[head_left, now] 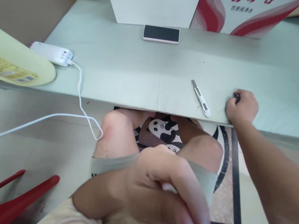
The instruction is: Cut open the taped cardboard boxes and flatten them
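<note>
My right hand (pixel 241 107) rests curled at the front edge of the pale table (pixel 143 74), closed round a small dark object (pixel 237 98) that I cannot make out. A white utility knife (pixel 200 98) lies on the table just left of that hand, apart from it. Close to the camera, my left hand (pixel 166 192) hovers over my lap, slightly blurred. Its fingers are stretched out toward the lower right and hold nothing. My bare knees and a panda-print seat (pixel 163 129) show beneath it.
A phone (pixel 161 34) lies face up at the back of the table, in front of a white box (pixel 151 1) and a red-and-white carton (pixel 244 10). At the left lie a white power strip (pixel 53 53) with its cable (pixel 79 94) and a yellow sheet (pixel 12 61). Red stool legs (pixel 8 203) show at the bottom left.
</note>
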Available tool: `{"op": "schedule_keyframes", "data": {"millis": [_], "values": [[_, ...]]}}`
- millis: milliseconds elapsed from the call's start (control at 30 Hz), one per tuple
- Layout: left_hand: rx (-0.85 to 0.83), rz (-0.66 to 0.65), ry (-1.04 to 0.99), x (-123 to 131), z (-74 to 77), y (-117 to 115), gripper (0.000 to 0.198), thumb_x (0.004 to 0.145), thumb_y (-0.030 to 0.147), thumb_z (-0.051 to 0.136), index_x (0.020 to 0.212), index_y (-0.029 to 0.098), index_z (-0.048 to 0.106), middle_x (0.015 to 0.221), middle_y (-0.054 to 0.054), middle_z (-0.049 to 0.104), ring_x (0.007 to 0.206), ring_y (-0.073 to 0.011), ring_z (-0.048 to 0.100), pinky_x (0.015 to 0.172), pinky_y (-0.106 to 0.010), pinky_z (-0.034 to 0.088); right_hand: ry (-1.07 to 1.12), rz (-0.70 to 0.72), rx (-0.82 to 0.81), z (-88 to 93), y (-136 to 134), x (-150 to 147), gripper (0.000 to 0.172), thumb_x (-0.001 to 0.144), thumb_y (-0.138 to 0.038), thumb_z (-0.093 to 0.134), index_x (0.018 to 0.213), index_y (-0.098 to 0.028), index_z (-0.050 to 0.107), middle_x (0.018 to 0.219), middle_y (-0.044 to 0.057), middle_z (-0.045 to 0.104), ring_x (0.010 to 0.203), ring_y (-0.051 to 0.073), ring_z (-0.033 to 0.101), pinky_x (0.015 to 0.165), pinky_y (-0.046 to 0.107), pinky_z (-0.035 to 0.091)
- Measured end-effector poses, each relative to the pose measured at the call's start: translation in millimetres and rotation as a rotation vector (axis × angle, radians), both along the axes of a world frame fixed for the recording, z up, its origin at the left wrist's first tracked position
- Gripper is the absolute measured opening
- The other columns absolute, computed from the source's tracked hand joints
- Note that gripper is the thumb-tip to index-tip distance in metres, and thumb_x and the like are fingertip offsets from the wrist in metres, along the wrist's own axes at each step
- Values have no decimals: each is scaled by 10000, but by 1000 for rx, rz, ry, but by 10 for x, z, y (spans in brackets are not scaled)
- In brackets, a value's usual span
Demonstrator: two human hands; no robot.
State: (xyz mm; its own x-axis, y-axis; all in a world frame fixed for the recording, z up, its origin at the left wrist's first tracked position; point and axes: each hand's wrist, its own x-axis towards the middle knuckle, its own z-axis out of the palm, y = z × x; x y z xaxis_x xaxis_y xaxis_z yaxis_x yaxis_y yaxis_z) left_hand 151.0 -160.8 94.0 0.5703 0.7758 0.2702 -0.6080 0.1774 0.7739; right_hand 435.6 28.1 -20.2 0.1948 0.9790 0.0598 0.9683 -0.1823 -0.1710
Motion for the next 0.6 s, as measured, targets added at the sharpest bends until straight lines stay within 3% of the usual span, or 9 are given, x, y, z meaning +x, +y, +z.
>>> {"op": "schedule_keyframes", "data": {"millis": [33,100,200,300,400,500,600], "values": [[35,30,-66,-18,-66,39,554,988,581,599,595,192,566,429,7,541,370,-77,513,424,-197,401,5,1,2,0,0,-2,393,989,-195,455,1303,-70,656,1341,221,654,1140,241,570,984,339,375],[24,160,-13,-85,-231,123,644,1014,594,535,521,179,536,370,4,460,343,-80,448,409,-217,348,13,4,7,-9,4,3,392,990,-203,461,1302,-78,662,1328,216,664,1131,243,572,973,340,373],[-240,278,222,-280,-541,245,627,944,671,604,583,159,597,395,10,497,337,-73,409,391,-203,304,23,12,13,-33,12,22,393,990,-213,464,1303,-90,667,1325,208,670,1143,250,576,977,339,370],[-522,220,339,-546,-895,310,529,779,632,820,693,140,649,517,-22,639,446,-114,569,459,-201,430,34,19,14,-45,4,19,403,990,-211,447,1300,-78,668,1329,219,667,1185,266,572,997,345,364],[-746,145,281,-749,-1236,298,490,645,531,948,761,119,710,613,-63,711,498,-144,637,499,-222,496,52,24,9,-22,-28,-22,427,999,-227,416,1300,-58,666,1335,256,655,1225,287,565,1008,367,362],[-784,142,244,-823,-1478,279,422,760,503,853,815,97,750,671,-109,741,547,-185,692,546,-255,532,84,29,-7,57,-45,-70,468,1001,-232,368,1314,-33,654,1364,310,622,1221,315,589,996,419,381],[-784,195,190,-837,-1598,296,406,900,477,704,805,88,769,703,-128,755,605,-194,721,621,-270,549,137,64,-26,206,-27,-132,453,976,-230,378,1251,-39,683,1323,331,640,1212,356,622,1023,499,386]]}}
